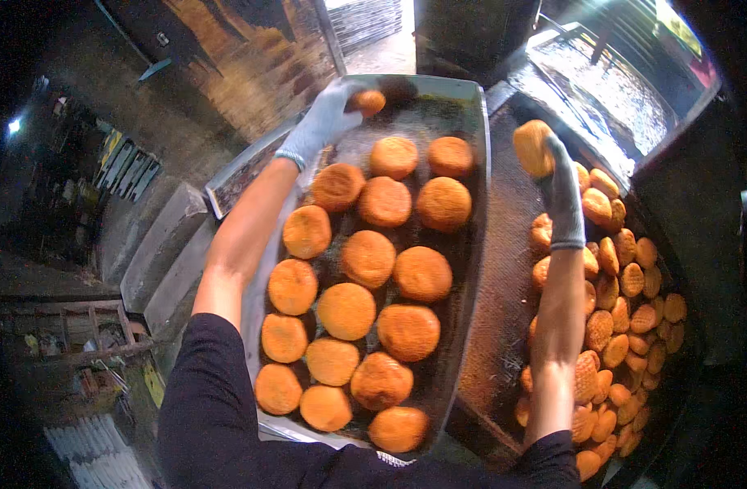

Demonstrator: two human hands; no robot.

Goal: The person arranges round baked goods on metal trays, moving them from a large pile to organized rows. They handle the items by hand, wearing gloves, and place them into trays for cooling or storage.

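A long metal baking tray (476,287) with raised sides lies before me, bearing several round golden-brown buns (367,259) in loose rows. At the tray's far left corner, my left hand (328,119), in a light knitted glove, grips one bun (368,102); it is blurred. Beyond the tray's right side, my right hand (561,195) wears a similar glove. Its fingers are around a paler bun (532,148), raised over a dark, rough-looking surface (492,275). Under and beside my right forearm lies a heap of baked buns (615,330), partly hidden by the arm.
A glossy, brightly lit metal surface (599,85) stands at the far right. Left of the tray are concrete steps (165,244) and part of another tray (239,171). A wooden rack (74,330) and corrugated sheets (98,449) are at the lower left.
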